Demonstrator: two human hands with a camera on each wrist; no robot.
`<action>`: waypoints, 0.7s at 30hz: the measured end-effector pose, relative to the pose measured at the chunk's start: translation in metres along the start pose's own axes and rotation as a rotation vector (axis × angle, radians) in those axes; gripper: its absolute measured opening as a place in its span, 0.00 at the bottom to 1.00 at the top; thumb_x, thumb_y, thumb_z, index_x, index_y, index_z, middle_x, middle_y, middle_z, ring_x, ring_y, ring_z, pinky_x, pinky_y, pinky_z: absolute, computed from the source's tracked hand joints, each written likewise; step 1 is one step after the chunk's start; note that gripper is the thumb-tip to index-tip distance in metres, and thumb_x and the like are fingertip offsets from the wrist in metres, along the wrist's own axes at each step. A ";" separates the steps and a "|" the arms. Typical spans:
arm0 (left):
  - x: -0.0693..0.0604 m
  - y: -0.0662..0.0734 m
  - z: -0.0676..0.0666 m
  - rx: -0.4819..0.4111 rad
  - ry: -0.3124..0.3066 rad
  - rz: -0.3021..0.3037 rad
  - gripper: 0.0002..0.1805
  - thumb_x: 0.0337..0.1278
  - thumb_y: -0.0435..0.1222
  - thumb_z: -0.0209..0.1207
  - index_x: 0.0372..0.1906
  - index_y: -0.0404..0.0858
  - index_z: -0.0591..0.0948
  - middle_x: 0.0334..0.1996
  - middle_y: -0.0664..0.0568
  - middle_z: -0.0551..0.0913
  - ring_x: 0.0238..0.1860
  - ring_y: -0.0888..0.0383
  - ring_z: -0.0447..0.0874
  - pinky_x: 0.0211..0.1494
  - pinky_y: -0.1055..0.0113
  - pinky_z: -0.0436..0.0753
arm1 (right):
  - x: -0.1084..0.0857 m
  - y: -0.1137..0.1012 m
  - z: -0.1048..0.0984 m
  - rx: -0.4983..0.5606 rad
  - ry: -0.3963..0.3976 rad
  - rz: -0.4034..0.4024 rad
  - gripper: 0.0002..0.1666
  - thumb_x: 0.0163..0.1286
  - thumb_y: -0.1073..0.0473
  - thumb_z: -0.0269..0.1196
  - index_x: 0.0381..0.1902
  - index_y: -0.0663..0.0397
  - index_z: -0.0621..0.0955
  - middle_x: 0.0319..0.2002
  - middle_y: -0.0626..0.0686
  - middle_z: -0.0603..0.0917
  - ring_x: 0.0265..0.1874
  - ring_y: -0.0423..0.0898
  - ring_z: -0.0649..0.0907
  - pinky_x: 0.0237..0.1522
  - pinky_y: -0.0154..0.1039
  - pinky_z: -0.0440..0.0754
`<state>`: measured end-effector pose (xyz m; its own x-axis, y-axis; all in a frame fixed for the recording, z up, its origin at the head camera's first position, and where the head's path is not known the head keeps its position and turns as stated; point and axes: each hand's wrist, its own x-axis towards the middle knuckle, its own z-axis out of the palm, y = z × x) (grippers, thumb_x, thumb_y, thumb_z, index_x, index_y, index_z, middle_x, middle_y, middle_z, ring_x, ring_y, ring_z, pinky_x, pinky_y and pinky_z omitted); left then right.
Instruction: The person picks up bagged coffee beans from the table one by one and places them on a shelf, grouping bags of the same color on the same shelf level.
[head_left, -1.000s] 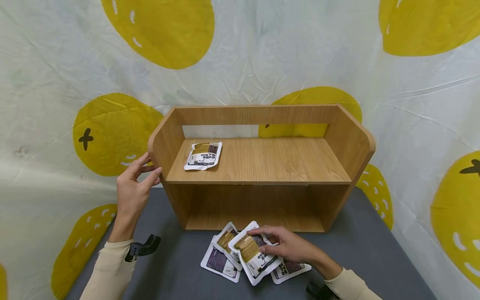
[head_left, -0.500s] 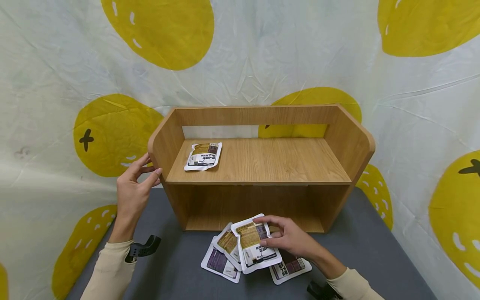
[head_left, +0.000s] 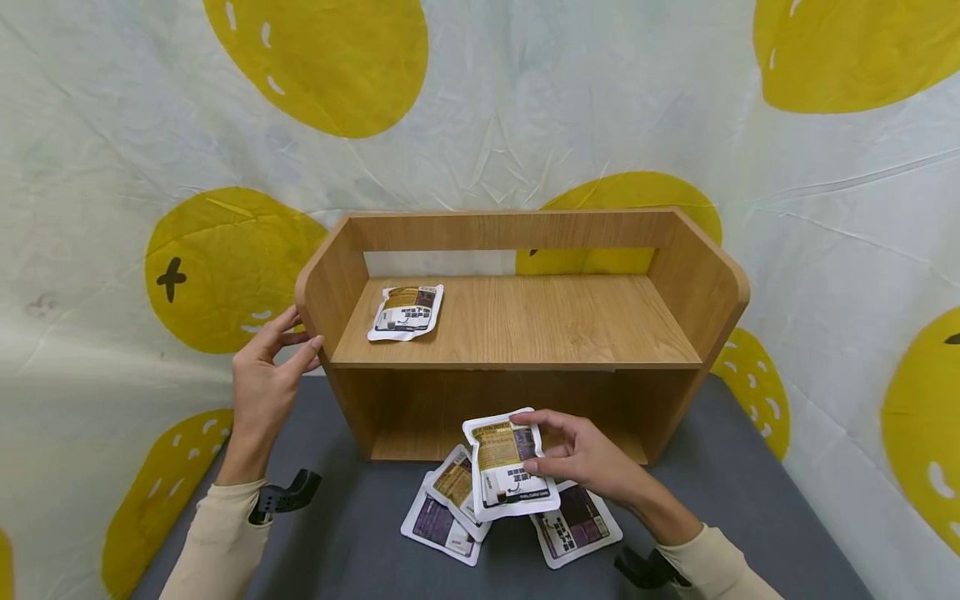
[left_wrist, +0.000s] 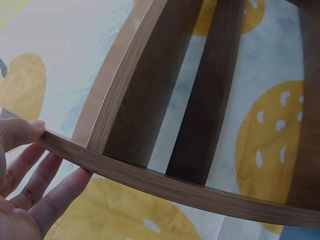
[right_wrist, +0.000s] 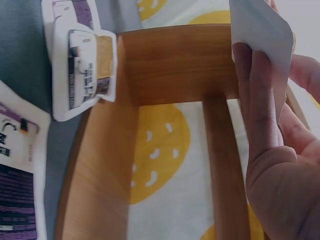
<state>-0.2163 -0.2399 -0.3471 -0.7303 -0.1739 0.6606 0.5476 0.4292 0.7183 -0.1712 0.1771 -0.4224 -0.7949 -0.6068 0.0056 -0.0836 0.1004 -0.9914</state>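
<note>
My left hand (head_left: 266, 379) grips the left side panel of the wooden shelf (head_left: 517, 364); in the left wrist view its thumb and fingers pinch the panel edge (left_wrist: 125, 175). Between the thumb and fingers of my right hand (head_left: 592, 458) is a white-edged pouch (head_left: 510, 483), raised in front of the lower compartment. The right wrist view shows the plain back of this pouch (right_wrist: 260, 30) against the fingers. Two overlapping pouches (head_left: 435, 525) lie on the table to its left, and a purple-labelled pouch (head_left: 577, 525) to its right. Another pouch (head_left: 407, 312) lies on the upper shelf's left part.
The dark grey table (head_left: 352, 542) extends around the shelf's base. A pale curtain (head_left: 480, 108) with yellow printed shapes hangs behind. A black band (head_left: 288, 492) is on the left wrist, and another (head_left: 641, 571) by the right wrist.
My right hand has lifted its pouch off the pile and moved it up toward the shelf, uncovering more of the right-hand pouch. My left hand has stayed on the panel.
</note>
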 end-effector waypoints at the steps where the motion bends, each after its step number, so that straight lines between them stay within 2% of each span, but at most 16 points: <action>1: 0.000 0.000 0.000 0.003 0.000 0.000 0.33 0.59 0.25 0.67 0.68 0.50 0.78 0.58 0.44 0.82 0.46 0.67 0.85 0.37 0.74 0.89 | 0.000 -0.002 -0.001 -0.006 0.002 0.000 0.37 0.69 0.63 0.69 0.73 0.51 0.70 0.50 0.64 0.84 0.36 0.56 0.90 0.38 0.49 0.92; 4: 0.000 0.000 0.000 0.007 -0.001 -0.003 0.33 0.59 0.25 0.67 0.68 0.50 0.78 0.59 0.44 0.81 0.46 0.68 0.85 0.37 0.73 0.89 | 0.002 -0.010 -0.002 -0.021 0.008 0.002 0.37 0.69 0.63 0.68 0.74 0.50 0.69 0.50 0.65 0.85 0.38 0.58 0.90 0.39 0.47 0.92; 7: -0.001 0.000 0.000 0.008 -0.002 -0.005 0.33 0.59 0.25 0.67 0.69 0.50 0.78 0.59 0.44 0.81 0.46 0.68 0.85 0.37 0.73 0.89 | 0.004 -0.017 -0.003 -0.016 0.010 -0.004 0.37 0.70 0.63 0.68 0.74 0.50 0.69 0.48 0.66 0.87 0.39 0.59 0.90 0.39 0.49 0.92; 10: -0.001 0.001 0.000 0.004 -0.001 -0.007 0.33 0.59 0.25 0.68 0.69 0.49 0.78 0.59 0.44 0.81 0.46 0.67 0.85 0.37 0.73 0.89 | 0.006 -0.025 -0.004 -0.013 0.021 -0.023 0.36 0.70 0.63 0.68 0.74 0.49 0.69 0.52 0.65 0.84 0.38 0.59 0.90 0.39 0.51 0.92; 14: -0.001 0.001 0.000 0.001 0.000 -0.009 0.33 0.59 0.25 0.68 0.68 0.50 0.78 0.59 0.44 0.82 0.46 0.67 0.85 0.37 0.73 0.89 | 0.009 -0.033 -0.005 -0.026 0.047 -0.044 0.36 0.70 0.62 0.68 0.73 0.46 0.70 0.57 0.64 0.78 0.36 0.56 0.90 0.39 0.47 0.92; 21: -0.001 0.002 0.000 0.005 -0.002 -0.016 0.33 0.59 0.26 0.68 0.68 0.51 0.78 0.59 0.45 0.82 0.46 0.67 0.85 0.37 0.73 0.89 | 0.015 -0.048 -0.009 -0.012 0.059 -0.043 0.36 0.70 0.62 0.68 0.73 0.48 0.70 0.58 0.64 0.78 0.39 0.56 0.90 0.41 0.46 0.92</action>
<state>-0.2145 -0.2386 -0.3461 -0.7398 -0.1794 0.6485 0.5335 0.4310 0.7278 -0.1843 0.1704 -0.3735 -0.8246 -0.5629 0.0566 -0.1257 0.0848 -0.9884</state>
